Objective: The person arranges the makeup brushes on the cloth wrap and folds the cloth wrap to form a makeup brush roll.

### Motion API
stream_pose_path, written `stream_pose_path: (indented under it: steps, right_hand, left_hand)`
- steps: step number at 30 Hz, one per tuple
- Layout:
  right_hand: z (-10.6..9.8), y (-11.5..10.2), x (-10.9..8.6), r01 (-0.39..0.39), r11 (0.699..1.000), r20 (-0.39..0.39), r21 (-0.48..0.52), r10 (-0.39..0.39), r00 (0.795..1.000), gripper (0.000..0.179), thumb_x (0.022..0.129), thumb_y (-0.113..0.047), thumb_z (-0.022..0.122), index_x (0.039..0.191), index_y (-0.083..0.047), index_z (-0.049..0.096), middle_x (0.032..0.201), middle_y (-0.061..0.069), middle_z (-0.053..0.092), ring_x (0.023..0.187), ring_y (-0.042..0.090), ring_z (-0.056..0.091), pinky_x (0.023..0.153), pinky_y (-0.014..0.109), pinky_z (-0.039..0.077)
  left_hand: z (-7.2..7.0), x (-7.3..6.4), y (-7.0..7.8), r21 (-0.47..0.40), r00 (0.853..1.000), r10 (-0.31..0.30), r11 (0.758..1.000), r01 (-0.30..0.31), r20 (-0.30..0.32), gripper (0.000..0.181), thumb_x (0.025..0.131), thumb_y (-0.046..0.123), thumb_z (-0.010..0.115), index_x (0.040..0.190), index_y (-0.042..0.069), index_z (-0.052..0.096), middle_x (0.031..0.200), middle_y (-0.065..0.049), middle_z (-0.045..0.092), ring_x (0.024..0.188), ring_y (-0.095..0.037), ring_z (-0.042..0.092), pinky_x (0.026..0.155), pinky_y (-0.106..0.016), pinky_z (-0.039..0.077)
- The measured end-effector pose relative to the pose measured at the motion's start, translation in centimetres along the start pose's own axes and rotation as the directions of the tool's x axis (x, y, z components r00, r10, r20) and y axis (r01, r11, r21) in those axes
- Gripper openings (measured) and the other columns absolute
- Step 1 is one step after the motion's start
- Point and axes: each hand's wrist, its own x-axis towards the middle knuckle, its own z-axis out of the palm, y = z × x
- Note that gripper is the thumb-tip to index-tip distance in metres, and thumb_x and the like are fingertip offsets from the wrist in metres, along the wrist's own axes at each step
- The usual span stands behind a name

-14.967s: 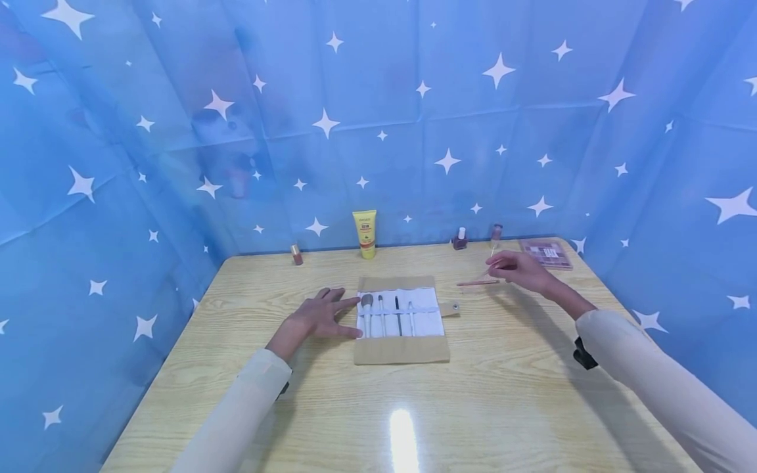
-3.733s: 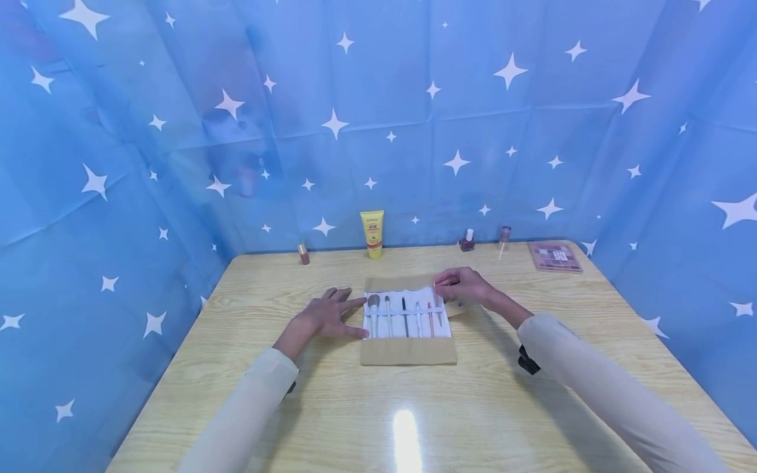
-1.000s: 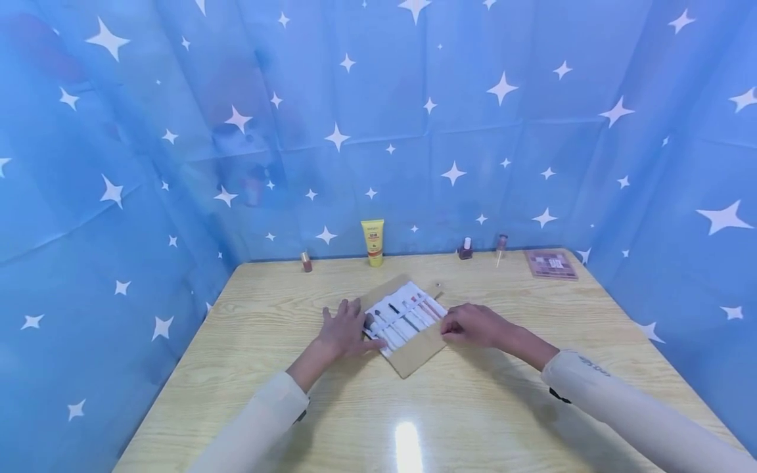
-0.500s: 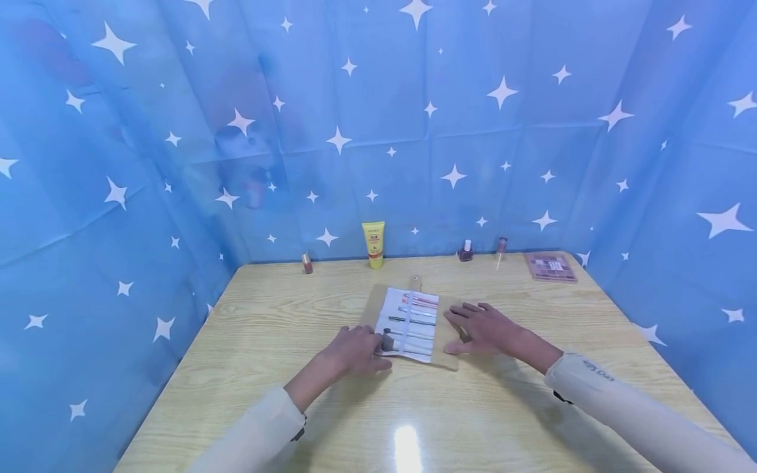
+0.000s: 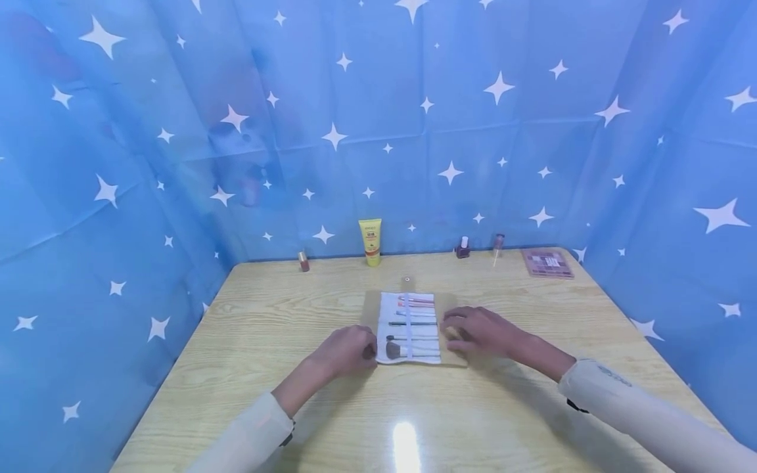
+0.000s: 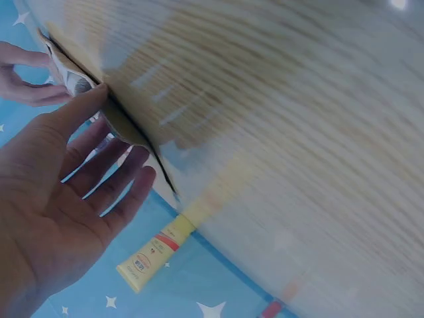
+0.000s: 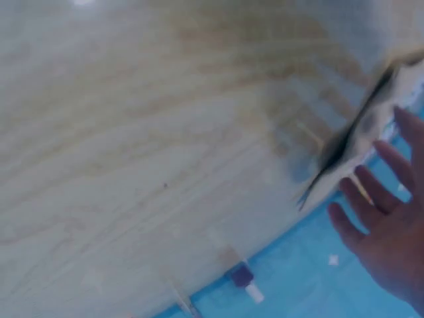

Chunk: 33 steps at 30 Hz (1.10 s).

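A tan fabric brush roll point(image 5: 452, 358) with a white lining lies unfolded on the table, its snap strap point(image 5: 407, 283) pointing to the back. Several makeup brushes sit side by side under its band, heads to the left; the fluffy brush point(image 5: 393, 350) is nearest the front. My left hand point(image 5: 345, 351) holds the roll's front left corner, fingers curled at the edge; the left wrist view shows the thumb point(image 6: 89, 106) against that edge. My right hand point(image 5: 487, 334) rests on the right flap with fingers loosely bent and apart, as the right wrist view also shows.
Along the table's back edge stand a small gold-capped bottle point(image 5: 304, 261), a yellow tube point(image 5: 371, 243), a dark nail polish bottle point(image 5: 463, 247) and a small pinkish tube point(image 5: 498, 244). A makeup palette point(image 5: 547, 263) lies back right. A blue starry curtain point(image 5: 378, 131) surrounds the table.
More brushes are in the roll than at first; my right hand slid the last ones in. The roll has turned a quarter turn counterclockwise. My left fingers have since curled at its corner.
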Motion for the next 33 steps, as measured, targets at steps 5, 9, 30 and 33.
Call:
stream_pose_path:
  steps: [5,9,30,33]
  right_hand:
    - [0.1,-1.9,-0.7,0.001,1.000,0.012,-0.012,-0.001,1.000,0.041,0.090,-0.046,0.080,0.115,-0.013,0.073,0.128,0.010,0.070,0.115,0.029,0.068,0.093,0.053,0.056]
    - [0.2,-2.4,-0.9,-0.002,0.999,0.045,-0.041,0.004,0.999,0.042,0.092,-0.041,0.079,0.121,-0.011,0.071,0.132,0.011,0.068,0.118,0.030,0.067,0.092,0.052,0.056]
    - [-0.1,1.5,2.0,-0.224,0.878,0.090,0.424,0.205,0.975,0.030,0.111,-0.013,0.051,0.081,-0.012,0.045,0.065,-0.010,0.028,0.056,0.001,0.019,0.056,0.023,0.025]
    - [0.3,1.9,2.1,-0.272,0.856,0.112,0.440,0.248,0.962,0.027,0.110,-0.013,0.054,0.083,-0.011,0.048,0.064,-0.008,0.029,0.055,0.003,0.021,0.055,0.024,0.026]
  left_hand:
    - [-0.2,0.0,0.0,-0.021,1.000,0.009,1.000,-0.009,0.014,0.010,0.095,0.019,0.077,0.103,0.013,0.080,0.086,0.006,0.069,0.072,-0.002,0.055,0.067,-0.018,0.050]
    - [-0.6,0.1,0.1,-0.019,1.000,0.014,1.000,-0.014,0.003,0.007,0.101,0.020,0.070,0.099,0.013,0.073,0.080,0.007,0.063,0.068,-0.004,0.053,0.061,-0.018,0.048]
    - [0.0,3.0,-2.7,-0.374,0.993,-0.116,0.923,0.096,-0.031,0.014,0.112,0.018,0.049,0.105,0.009,0.058,0.072,0.003,0.056,0.061,-0.007,0.051,0.055,-0.023,0.046]
    - [0.5,3.8,-3.2,-0.357,0.992,-0.113,0.930,0.085,-0.058,0.013,0.110,0.017,0.052,0.104,0.009,0.060,0.070,0.003,0.057,0.059,-0.007,0.051,0.054,-0.023,0.046]
